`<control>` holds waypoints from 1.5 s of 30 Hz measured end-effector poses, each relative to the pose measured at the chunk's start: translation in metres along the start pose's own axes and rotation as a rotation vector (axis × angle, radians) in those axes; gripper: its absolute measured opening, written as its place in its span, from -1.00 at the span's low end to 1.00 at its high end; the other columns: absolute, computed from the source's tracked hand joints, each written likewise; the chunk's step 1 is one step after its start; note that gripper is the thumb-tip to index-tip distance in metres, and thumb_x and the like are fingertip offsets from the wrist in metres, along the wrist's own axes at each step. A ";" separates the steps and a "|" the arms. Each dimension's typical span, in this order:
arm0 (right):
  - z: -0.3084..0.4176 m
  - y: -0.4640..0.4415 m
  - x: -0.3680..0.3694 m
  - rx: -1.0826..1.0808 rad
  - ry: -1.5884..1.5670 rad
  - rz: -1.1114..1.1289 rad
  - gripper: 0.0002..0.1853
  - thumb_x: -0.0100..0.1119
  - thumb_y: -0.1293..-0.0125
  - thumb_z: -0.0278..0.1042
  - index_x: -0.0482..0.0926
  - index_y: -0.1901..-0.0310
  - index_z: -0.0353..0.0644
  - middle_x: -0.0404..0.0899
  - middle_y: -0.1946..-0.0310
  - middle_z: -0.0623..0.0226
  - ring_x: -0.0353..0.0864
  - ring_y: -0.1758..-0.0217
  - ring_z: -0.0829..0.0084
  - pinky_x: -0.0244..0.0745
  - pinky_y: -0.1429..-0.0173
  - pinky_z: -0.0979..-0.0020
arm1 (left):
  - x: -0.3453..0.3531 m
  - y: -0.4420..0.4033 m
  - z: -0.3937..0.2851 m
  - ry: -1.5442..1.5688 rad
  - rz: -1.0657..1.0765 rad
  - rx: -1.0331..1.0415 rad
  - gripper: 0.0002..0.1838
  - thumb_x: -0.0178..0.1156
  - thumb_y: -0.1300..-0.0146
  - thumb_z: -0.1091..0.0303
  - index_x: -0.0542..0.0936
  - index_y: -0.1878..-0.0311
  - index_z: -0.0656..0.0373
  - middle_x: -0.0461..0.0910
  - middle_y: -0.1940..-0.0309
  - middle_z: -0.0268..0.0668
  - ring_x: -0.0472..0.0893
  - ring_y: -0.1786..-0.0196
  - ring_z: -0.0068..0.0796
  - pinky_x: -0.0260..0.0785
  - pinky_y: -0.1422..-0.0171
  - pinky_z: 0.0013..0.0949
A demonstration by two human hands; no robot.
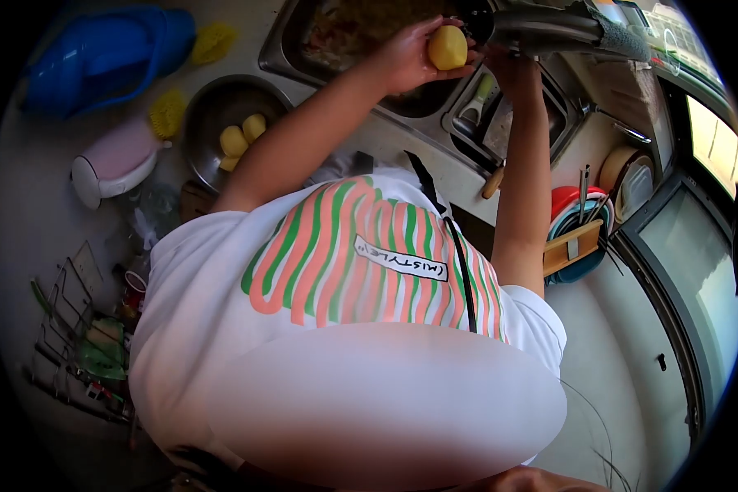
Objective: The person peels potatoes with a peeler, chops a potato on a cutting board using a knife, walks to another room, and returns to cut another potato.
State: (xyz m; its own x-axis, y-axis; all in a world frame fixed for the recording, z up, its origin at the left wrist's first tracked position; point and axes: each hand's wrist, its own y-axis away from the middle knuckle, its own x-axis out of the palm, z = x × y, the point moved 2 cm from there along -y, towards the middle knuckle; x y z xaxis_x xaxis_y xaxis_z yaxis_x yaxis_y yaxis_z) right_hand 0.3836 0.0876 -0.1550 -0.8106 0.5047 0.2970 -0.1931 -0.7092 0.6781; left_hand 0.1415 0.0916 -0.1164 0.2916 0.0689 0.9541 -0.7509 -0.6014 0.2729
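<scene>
My left hand (410, 61) is over the sink (275, 57), holding a peeled yellow potato (448, 47) in its fingers. My right hand (512, 72) is raised beside it, just under the dark faucet (541, 29). The faucet hides most of the right fingers, so I cannot tell whether they grip anything. Scraps lie in the large basin below my left hand. A peeler with a green handle (485, 86) lies in the small basin below my right hand. Near my left forearm, a metal bowl (201, 107) holds several peeled potatoes (234, 141).
A blue plastic container (107, 57) and yellow scrubbers (213, 43) sit on the left counter, near a pink-and-white kettle-like item (115, 168). A wooden handle (493, 182) juts over the sink's front edge. Stacked basins (570, 201) stand at right, by a window frame (672, 254).
</scene>
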 end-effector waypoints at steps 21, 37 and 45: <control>-0.051 0.139 -0.053 -0.585 1.283 -0.035 -0.67 0.10 -0.43 -0.16 0.62 -0.08 -0.15 0.69 0.08 0.05 0.66 -0.01 0.08 0.48 -0.10 0.27 | -0.111 0.002 -0.018 -2.070 -0.395 0.307 -0.46 0.38 -0.14 0.38 0.48 -0.22 -0.03 0.59 0.07 -0.21 0.58 0.01 -0.28 0.46 -0.05 -0.21; -0.065 0.128 -0.158 -0.505 1.453 -0.253 -0.60 0.11 -0.35 -0.09 0.62 -0.09 -0.14 0.69 0.02 0.17 0.66 -0.02 0.20 0.46 -0.11 0.30 | -0.105 0.301 -0.018 -1.521 -1.614 1.035 -0.45 0.41 -0.13 0.22 0.47 -0.14 0.21 0.58 -0.02 0.00 0.60 -0.03 -0.07 0.43 -0.14 -0.17; -0.074 0.116 -0.095 -0.651 1.367 -0.067 -0.64 0.11 -0.36 -0.16 0.63 -0.09 -0.12 0.70 0.05 0.20 0.67 -0.03 0.19 0.45 -0.15 0.28 | -0.142 0.354 -0.031 -2.138 -1.625 0.938 -0.47 0.39 -0.15 0.26 0.45 -0.14 0.22 0.52 -0.04 -0.03 0.52 -0.08 0.03 0.39 -0.17 -0.07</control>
State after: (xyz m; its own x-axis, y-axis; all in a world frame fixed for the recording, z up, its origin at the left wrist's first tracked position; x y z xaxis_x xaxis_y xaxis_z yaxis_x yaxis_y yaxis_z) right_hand 0.3973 -0.0788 -0.1538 -0.5952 -0.0279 -0.8031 -0.1560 -0.9764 0.1494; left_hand -0.1837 -0.1065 -0.1517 0.1847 0.4593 -0.8689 0.3504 -0.8568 -0.3784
